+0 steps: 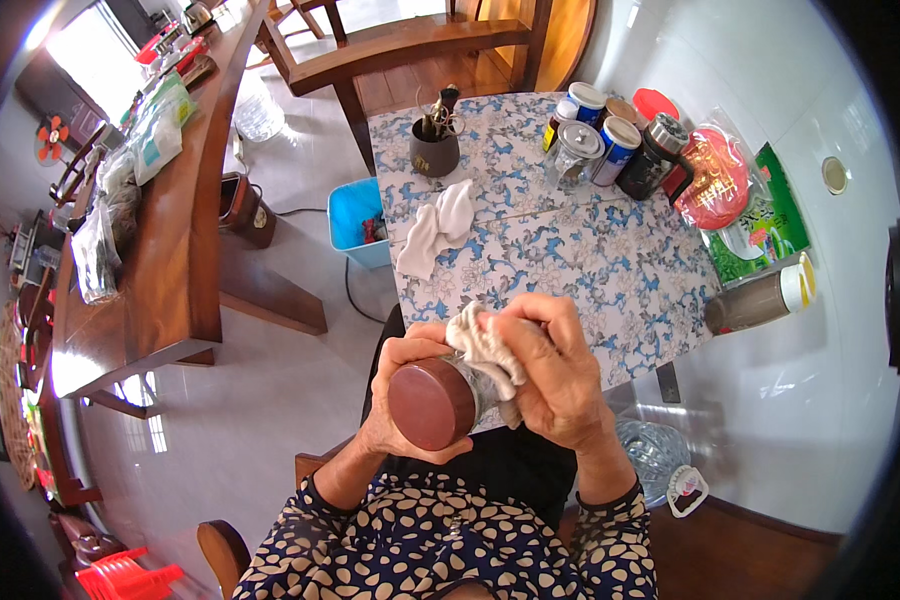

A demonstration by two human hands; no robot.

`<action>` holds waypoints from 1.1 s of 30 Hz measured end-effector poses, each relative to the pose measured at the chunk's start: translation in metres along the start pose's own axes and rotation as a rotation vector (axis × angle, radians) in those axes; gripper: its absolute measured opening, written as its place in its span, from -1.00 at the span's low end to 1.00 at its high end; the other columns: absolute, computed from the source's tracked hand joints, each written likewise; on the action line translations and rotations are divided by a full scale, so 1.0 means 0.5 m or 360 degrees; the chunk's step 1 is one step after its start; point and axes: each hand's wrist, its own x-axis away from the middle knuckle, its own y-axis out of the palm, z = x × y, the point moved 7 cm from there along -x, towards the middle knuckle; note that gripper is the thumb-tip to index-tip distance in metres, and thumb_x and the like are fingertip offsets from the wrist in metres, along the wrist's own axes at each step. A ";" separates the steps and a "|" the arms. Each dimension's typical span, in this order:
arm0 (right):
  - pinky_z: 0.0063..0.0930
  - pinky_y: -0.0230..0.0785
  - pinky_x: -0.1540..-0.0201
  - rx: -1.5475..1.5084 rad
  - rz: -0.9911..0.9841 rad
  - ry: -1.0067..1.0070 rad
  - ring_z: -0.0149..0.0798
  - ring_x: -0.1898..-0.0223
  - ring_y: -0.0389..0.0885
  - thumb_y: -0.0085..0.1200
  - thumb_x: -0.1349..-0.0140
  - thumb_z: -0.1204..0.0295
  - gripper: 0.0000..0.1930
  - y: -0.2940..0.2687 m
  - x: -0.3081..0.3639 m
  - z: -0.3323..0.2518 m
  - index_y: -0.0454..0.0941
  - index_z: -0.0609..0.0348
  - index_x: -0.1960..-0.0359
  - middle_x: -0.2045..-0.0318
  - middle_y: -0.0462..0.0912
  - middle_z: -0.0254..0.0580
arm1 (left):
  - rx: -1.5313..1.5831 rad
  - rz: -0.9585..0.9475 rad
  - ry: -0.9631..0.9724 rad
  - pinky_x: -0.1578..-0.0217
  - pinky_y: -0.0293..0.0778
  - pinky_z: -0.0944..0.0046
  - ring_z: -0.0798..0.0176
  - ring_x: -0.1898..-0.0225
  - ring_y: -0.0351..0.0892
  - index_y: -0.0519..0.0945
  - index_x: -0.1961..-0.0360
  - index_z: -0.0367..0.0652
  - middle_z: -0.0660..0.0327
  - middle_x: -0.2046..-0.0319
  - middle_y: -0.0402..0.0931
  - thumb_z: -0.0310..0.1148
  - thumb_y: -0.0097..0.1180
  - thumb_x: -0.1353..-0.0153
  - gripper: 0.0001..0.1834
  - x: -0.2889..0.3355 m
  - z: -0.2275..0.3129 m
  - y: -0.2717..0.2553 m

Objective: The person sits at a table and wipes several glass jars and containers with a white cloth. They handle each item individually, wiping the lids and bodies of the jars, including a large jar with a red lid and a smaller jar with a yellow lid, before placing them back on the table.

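Head view: a glass jar (460, 395) with a brown lid (432, 404) is held on its side just off the near edge of the flower-patterned table (590, 270); the left hand (405, 400) is closed around its lid end; the right hand (555, 375) is closed on a white cloth (485, 350) pressed against the jar's glass wall, so the jar lies between both grips; wiping appears under way, how much remains cannot be told; a second white cloth (435, 230) lies near the table's left edge; other jars and tins (600, 140) are grouped at the far right corner.
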 end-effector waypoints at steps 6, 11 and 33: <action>-0.44 0.41 0.21 0.0098 0.0131 0.0100 -0.15 0.25 0.49 0.08 -0.06 0.68 -0.61 -0.012 0.024 0.061 0.43 0.45 0.01 0.18 0.41 -0.05 | -0.0016 0.0026 0.0001 -0.06 0.24 0.11 0.12 -0.04 0.32 0.23 -0.01 -0.17 -0.01 0.02 0.30 -0.31 0.55 0.46 -0.06 0.011 -0.011 -0.006; -0.41 0.42 0.21 0.0288 0.0179 0.0275 -0.14 0.23 0.50 0.00 -0.07 0.72 -0.65 -0.012 0.036 0.086 0.43 0.47 0.04 0.19 0.43 -0.05 | 0.0010 0.0125 -0.0126 -0.09 0.25 0.16 0.15 -0.07 0.30 0.20 -0.02 -0.18 0.03 -0.01 0.23 -0.24 0.55 0.42 -0.04 0.020 -0.028 -0.021; -0.26 0.38 0.26 0.0359 0.0356 0.0579 -0.02 0.38 0.50 0.06 0.00 0.64 -0.70 -0.020 0.062 0.072 0.46 0.39 0.16 0.32 0.47 0.01 | -0.0099 0.0290 -0.0257 -0.04 0.32 0.22 0.21 0.00 0.40 0.25 -0.05 -0.25 0.08 0.02 0.30 -0.24 0.50 0.38 -0.07 0.012 -0.013 -0.013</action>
